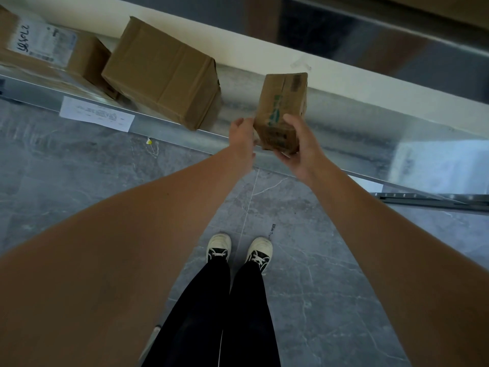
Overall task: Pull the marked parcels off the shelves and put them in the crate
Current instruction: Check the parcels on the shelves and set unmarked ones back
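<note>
A small brown cardboard parcel (284, 107) with green print stands on end over the front of the metal shelf (344, 133). My right hand (304, 147) grips its near lower end, thumb on the top face and fingers underneath. At the parcel's left edge my left hand (242, 133) touches it with curled fingers. No crate is in view.
On the same shelf lie a larger plain brown box (164, 72) and, at the far left, a box with a white label (42, 43). A paper sheet (96, 113) hangs on the shelf's front edge. Grey tiled floor (304, 274) and my shoes are below.
</note>
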### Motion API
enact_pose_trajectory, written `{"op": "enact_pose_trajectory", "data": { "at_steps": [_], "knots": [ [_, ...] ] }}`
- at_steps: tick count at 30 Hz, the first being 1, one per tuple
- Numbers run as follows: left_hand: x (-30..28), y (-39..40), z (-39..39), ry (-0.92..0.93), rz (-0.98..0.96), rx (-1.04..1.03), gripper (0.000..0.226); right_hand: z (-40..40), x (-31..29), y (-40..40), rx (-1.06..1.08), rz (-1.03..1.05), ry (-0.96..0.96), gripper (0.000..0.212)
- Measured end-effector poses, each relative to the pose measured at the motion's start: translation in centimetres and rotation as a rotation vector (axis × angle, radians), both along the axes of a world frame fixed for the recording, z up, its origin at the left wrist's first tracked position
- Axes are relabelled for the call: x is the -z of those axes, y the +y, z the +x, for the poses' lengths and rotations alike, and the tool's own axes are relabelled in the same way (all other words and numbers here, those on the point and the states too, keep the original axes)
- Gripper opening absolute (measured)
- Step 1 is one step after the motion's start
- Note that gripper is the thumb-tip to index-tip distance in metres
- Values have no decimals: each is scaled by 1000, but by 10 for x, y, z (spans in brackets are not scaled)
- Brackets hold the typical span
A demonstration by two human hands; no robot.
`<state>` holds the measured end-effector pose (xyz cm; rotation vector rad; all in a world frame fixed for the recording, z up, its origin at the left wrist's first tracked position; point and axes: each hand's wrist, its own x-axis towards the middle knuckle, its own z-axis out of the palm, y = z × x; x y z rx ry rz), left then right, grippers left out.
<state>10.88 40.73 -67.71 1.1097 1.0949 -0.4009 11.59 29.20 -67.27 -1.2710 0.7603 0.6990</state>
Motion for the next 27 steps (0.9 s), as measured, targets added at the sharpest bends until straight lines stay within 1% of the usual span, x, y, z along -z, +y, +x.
{"op": "enact_pose_trajectory", "data": {
  "at_steps": [2,5,7,9,13,14,17,18,19,20,21,22,23,24,25,27],
  "knots": [
    [1,6,-4,60,-104,77,41,-1,-4,-2,2,87,18,35],
    [5,16,-9,64,-253,121,49,-5,-7,-1,-26,150,33,26],
    [6,22,-10,57,-274,135,52,-7,-6,-2,-52,170,42,29],
    [3,27,-12,53,-274,154,49,-6,-3,-2,-62,162,47,34],
    [5,35,-18,26,-254,234,56,-1,1,-9,-71,149,22,12],
    [7,36,-18,16,-252,233,56,0,2,-10,-91,130,7,14],
    [11,37,-18,-29,-246,187,57,2,1,-8,-132,9,-29,55],
    [10,37,-18,-44,-233,190,57,3,1,-6,-136,-46,-42,64],
    [9,36,-17,-54,-222,198,55,3,1,-4,-146,-102,-63,68],
    [8,35,-17,-57,-207,214,49,2,3,-2,-158,-146,-88,68],
    [6,35,-17,-66,-200,227,38,2,3,-1,-154,-174,-102,64],
    [4,35,-18,-76,-204,238,24,1,3,1,-136,-182,-102,55],
    [1,34,-18,-94,-220,224,16,0,3,2,-116,-177,-90,43],
    [-1,35,-18,-118,-223,196,16,-1,4,2,-104,-161,-70,30],
    [-2,35,-20,-136,-226,158,18,-1,4,2,-101,-131,-53,26],
    [-4,37,-21,-141,-228,125,18,-2,9,1,-110,-93,-40,40]
  ]
}}
